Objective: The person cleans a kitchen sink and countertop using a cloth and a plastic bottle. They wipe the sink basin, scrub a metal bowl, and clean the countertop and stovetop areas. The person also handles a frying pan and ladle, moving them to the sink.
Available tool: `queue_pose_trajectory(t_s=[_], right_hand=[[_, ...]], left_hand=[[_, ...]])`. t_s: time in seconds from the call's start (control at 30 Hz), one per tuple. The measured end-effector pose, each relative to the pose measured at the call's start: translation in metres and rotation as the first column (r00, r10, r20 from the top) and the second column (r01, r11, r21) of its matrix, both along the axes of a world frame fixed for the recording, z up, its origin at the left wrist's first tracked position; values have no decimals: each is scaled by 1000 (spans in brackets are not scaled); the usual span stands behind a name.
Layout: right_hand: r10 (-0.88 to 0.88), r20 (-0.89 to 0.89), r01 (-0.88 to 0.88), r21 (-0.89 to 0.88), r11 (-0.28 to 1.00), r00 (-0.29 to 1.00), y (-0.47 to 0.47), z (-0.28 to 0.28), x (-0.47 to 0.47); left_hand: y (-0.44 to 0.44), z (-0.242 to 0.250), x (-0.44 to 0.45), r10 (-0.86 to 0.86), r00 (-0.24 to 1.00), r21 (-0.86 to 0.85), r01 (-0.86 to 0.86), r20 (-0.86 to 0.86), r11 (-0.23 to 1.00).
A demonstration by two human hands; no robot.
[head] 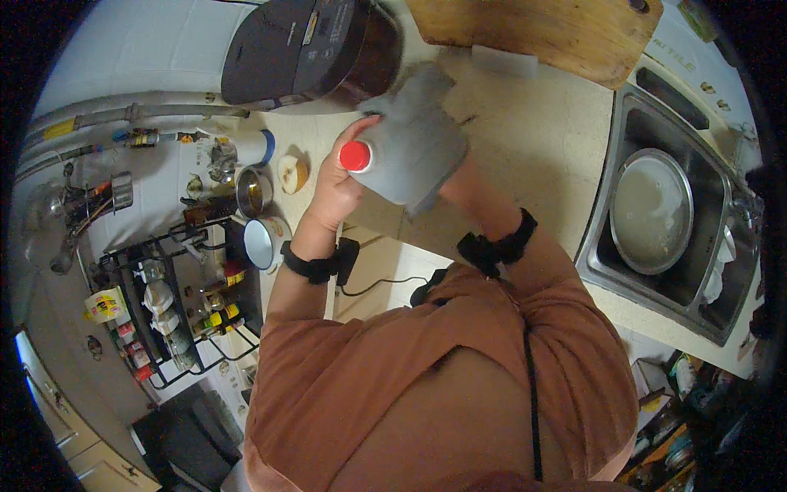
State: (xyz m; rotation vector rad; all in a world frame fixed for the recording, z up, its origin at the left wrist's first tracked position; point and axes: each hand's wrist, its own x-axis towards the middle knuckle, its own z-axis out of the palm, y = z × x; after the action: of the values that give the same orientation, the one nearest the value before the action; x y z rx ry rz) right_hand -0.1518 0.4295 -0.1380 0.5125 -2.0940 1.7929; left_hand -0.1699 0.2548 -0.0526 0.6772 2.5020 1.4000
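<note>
A container with a red screw cap point(355, 156) and a white neck is in my left hand point(337, 190), its body mostly hidden. Across it lies a grey cloth point(415, 141), blurred by motion. My right hand point(456, 182) is at the cloth's near right edge, also blurred, its fingers hidden by the cloth, which it appears to hold. A cut piece of pale fruit point(292, 174) lies on the countertop point(547, 147), left of my left hand.
A dark countertop appliance point(295, 49) stands at the back left, and a wooden cutting board point(541, 31) at the back. On the right, a metal basin point(652, 212) of cloudy water sits in the sink point(599, 258). An enamel mug point(261, 243), a metal bowl point(253, 192) and a black rack point(126, 295) are left.
</note>
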Motion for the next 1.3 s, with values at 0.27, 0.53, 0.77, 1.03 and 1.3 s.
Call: queue_pose_trajectory(t_s=[0.27,0.53,0.77,1.03,1.3], right_hand=[[242,445,-214,-114,970,862,60,-45,66],[366,259,-382,14,924,894,18,-20,20],[342,274,-392,156,907,899,2,-29,-8],[607,546,-388,-471,792,577,57,-71,-33],[850,469,-315,-791,524,238,25,-81,-48]], left_hand=[[-8,3,-17,-173,984,-108,169,-34,980],[-8,-44,1,-89,665,566,-549,741,615],[-15,-24,-12,92,915,155,-164,393,974],[0,12,50,413,896,219,-375,-163,901],[39,3,54,403,741,33,-459,-537,888]])
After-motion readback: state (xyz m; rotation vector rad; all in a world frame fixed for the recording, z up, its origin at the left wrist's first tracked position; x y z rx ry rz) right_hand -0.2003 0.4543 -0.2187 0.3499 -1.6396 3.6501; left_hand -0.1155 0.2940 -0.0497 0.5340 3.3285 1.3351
